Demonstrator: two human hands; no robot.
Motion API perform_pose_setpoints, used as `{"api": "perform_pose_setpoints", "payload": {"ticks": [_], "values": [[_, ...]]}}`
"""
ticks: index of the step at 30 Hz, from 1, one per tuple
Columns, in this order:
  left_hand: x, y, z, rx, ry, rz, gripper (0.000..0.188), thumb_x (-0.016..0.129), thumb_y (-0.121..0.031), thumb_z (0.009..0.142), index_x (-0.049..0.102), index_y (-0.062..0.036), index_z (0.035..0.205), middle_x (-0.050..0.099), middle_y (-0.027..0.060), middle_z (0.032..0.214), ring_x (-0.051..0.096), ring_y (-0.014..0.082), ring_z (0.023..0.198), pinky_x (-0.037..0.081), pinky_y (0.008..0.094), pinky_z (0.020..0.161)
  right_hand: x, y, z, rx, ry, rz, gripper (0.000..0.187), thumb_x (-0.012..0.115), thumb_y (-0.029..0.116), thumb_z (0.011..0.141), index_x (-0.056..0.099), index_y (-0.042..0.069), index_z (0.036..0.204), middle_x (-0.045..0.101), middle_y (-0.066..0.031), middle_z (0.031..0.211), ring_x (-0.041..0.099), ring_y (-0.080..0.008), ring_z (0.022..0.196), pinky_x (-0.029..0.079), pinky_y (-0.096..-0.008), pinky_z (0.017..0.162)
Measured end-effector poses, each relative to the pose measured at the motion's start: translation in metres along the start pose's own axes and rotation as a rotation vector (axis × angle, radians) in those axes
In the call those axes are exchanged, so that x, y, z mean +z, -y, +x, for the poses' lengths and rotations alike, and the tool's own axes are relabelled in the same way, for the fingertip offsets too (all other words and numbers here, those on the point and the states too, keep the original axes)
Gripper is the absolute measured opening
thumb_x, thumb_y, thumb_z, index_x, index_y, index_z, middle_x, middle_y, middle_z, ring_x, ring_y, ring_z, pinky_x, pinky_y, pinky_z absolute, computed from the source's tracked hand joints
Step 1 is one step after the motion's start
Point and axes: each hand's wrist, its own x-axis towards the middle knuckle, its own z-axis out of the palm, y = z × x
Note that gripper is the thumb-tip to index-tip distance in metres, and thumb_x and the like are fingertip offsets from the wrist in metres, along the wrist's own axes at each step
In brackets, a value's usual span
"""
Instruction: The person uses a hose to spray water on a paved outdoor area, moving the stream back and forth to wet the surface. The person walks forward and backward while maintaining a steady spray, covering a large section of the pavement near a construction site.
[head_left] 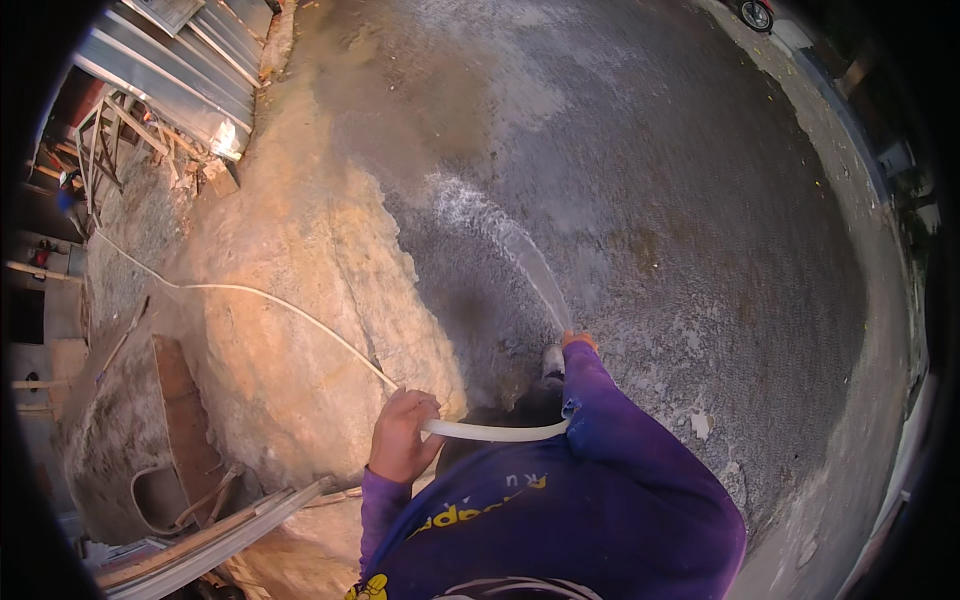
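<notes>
A pale, whitish hose [495, 432] runs across the front of my body. My left hand [402, 435] is closed round it near my waist. Stretched out ahead, my right hand [578, 341] is closed at the hose's outlet end; my sleeve hides part of the hose there. From that hand a stream of water [525, 255] arcs forward and left, splashing on the dark, wet road surface [680, 200]. Beyond my left hand, the hose trails over tan ground towards the far left. One shoe [552, 362] shows just below my right hand.
Corrugated metal sheets [185, 75] stand at the far left, above wooden scraps [140, 130]. A wheelbarrow-like tray [160, 498], a rusty board [185, 425] and long planks [220, 540] lie near left. A parked vehicle's wheel [756, 14] shows at the top right, by the kerb.
</notes>
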Motion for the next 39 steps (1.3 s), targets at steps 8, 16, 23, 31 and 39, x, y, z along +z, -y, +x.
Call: {"api": "perform_pose_setpoints", "payload": {"ticks": [8,16,23,31,39], "values": [[0.003,-0.005,0.014,0.068,0.023,0.002,0.027,0.082,-0.001,0.069,0.063,-0.0029,0.088,0.069,0.0141,0.099,0.065,0.0375,0.092,0.053,0.0431,0.083,-0.027,0.022,-0.01,0.011,-0.096,0.032,0.072,0.059,0.058,0.093,0.067,-0.002,0.133,0.067,-0.0303,0.137,0.065,-0.0429,0.13,0.05,-0.0509,0.112],[0.004,-0.003,0.002,-0.076,0.048,-0.024,0.026,0.078,-0.005,0.076,0.068,-0.0048,0.1,0.068,0.0103,0.105,0.067,0.0375,0.104,0.045,0.0602,0.113,-0.036,0.032,-0.012,-0.101,-0.014,0.011,0.072,0.061,0.058,0.092,0.069,-0.001,0.132,0.068,-0.0282,0.136,0.065,-0.0422,0.13,0.049,-0.0504,0.112],[0.002,-0.007,-0.008,-0.118,0.009,-0.002,0.026,0.078,-0.005,0.076,0.068,-0.0043,0.099,0.068,0.0102,0.104,0.067,0.0371,0.103,0.047,0.0571,0.112,-0.019,0.04,-0.016,-0.106,-0.028,-0.097,0.074,0.061,0.06,0.092,0.067,0.0,0.134,0.068,-0.0271,0.137,0.065,-0.0426,0.129,0.049,-0.051,0.112],[-0.001,-0.007,-0.018,-0.112,-0.042,0.005,0.026,0.079,-0.004,0.074,0.068,-0.0037,0.097,0.068,0.0111,0.102,0.066,0.0375,0.101,0.049,0.0533,0.108,-0.013,0.053,-0.02,-0.115,-0.024,-0.052,0.075,0.06,0.06,0.092,0.065,0.0,0.136,0.067,-0.028,0.138,0.064,-0.043,0.131,0.049,-0.0512,0.112],[-0.004,-0.008,-0.028,-0.153,-0.056,0.006,0.025,0.077,-0.003,0.073,0.067,-0.0037,0.096,0.067,0.0119,0.101,0.066,0.0383,0.1,0.049,0.0522,0.106,0.008,0.05,-0.016,-0.195,0.038,-0.206,0.075,0.061,0.06,0.092,0.064,0.001,0.139,0.065,-0.0266,0.142,0.063,-0.0424,0.132,0.048,-0.05,0.113]]}}
